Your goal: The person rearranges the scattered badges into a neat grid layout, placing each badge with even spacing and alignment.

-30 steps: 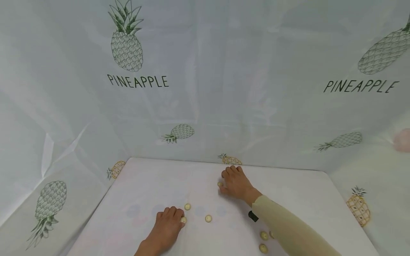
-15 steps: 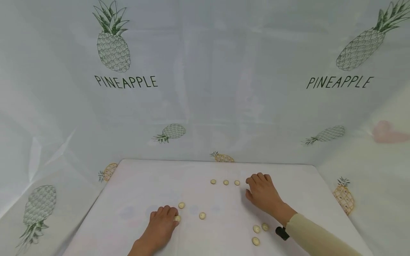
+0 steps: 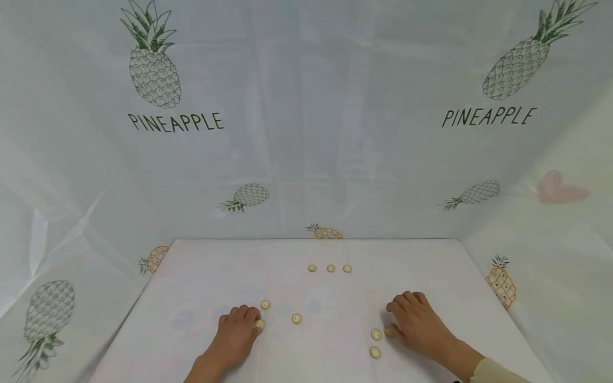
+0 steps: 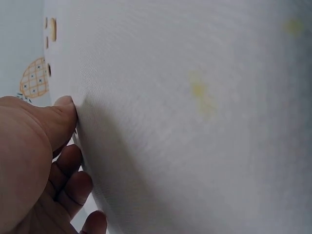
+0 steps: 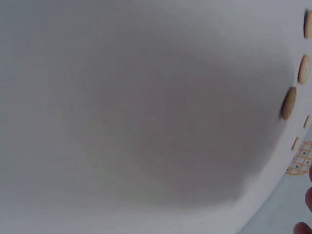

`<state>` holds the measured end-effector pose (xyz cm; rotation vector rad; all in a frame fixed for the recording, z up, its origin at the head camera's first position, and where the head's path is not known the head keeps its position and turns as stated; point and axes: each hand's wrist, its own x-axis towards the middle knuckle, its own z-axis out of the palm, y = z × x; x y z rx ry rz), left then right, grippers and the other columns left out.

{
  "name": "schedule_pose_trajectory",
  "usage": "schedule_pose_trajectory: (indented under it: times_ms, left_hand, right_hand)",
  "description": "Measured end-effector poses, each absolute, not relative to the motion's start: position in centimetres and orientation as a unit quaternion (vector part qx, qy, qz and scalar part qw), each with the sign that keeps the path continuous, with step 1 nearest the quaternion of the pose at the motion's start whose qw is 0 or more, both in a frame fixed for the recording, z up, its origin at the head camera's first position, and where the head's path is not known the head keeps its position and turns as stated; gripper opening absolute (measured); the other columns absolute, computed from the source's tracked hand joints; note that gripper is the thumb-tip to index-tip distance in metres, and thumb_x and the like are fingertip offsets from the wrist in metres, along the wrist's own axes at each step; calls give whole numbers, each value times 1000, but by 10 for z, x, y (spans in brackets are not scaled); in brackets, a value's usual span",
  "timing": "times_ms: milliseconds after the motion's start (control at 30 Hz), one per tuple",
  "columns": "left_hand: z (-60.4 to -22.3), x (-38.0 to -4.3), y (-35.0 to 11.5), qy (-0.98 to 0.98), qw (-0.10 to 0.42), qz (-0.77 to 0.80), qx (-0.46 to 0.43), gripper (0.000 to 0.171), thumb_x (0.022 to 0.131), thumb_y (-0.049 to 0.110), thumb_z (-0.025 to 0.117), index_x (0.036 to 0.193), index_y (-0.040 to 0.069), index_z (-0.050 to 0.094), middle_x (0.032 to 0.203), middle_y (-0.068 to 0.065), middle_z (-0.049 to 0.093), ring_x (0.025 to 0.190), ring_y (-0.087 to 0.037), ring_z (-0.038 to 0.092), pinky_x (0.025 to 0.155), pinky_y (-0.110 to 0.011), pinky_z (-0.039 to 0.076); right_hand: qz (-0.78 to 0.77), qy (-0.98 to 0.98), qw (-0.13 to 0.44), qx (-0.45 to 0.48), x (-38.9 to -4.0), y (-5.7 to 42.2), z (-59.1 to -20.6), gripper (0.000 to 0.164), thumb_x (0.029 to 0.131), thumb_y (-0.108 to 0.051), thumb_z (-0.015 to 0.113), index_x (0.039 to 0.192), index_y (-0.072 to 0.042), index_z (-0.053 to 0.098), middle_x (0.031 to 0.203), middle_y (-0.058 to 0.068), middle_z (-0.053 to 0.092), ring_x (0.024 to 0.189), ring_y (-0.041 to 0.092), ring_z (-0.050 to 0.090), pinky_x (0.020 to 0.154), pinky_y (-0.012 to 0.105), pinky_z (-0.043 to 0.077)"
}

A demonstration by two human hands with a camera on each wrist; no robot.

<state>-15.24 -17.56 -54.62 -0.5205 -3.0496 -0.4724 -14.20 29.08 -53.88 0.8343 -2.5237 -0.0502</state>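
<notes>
My left hand point(image 3: 234, 338) rests low on the table's left half, thumb and index finger pinching a small round beige disc point(image 3: 259, 324) at its edges. In the left wrist view the thumb point(image 4: 61, 119) lies against the white surface and the disc is hidden. A second disc point(image 3: 265, 304) lies just beyond that hand, a third point(image 3: 297, 318) to its right. My right hand point(image 3: 419, 325) reaches over the right side with loosely bent fingers, its thumb beside a disc point(image 3: 387, 331). Left of that thumb lie two more, one farther point(image 3: 375, 334) and one nearer point(image 3: 375, 352).
Toward the back of the white table point(image 3: 215, 255), three similar discs stand in a row: left point(image 3: 312, 268), middle point(image 3: 331, 268) and right point(image 3: 347, 268). A white curtain printed with pineapples point(image 3: 249, 195) hangs behind and on both sides.
My right hand has drawn back from the row at the rear, uncovering its discs, and come to the nearer right discs. My left hand has kept its place; the head view has turned slightly right.
</notes>
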Motion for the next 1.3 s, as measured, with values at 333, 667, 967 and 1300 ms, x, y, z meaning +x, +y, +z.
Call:
schedule_pose_trajectory:
  times_ms: [333, 667, 967, 1300]
  left_hand:
    - [-552, -156, -178, -974, 15, -148, -171, 22, 96, 26, 78, 108, 19, 61, 103, 6, 57, 93, -14, 49, 87, -51, 45]
    - [-551, -155, -177, -975, 29, -134, -176, 22, 95, 27, 79, 106, 21, 60, 98, 8, 56, 90, -11, 48, 85, -47, 46]
    - [-549, -153, -175, -976, 21, -136, -170, 22, 95, 27, 79, 107, 20, 61, 99, 8, 56, 90, -12, 47, 87, -49, 46]
    - [-553, -152, -176, -976, 27, -134, -171, 23, 95, 27, 79, 107, 19, 61, 101, 7, 57, 92, -13, 50, 87, -50, 47]
  right_hand:
    - [-16, -914, 232, 331, -133, 294, -554, 29, 82, -35, 84, 99, -22, 65, 98, -10, 58, 91, 11, 50, 85, 41, 43]
    - [1, -910, 257, 326, -136, 291, -560, 26, 80, -32, 85, 93, -22, 65, 93, -10, 59, 86, 10, 50, 81, 37, 42]
    - [-9, -916, 244, 318, -133, 297, -562, 30, 82, -40, 85, 97, -21, 68, 95, -10, 59, 89, 11, 49, 83, 39, 42]
    - [3, -910, 247, 332, -134, 296, -559, 29, 82, -39, 88, 93, -23, 66, 93, -12, 59, 87, 9, 48, 82, 38, 42]
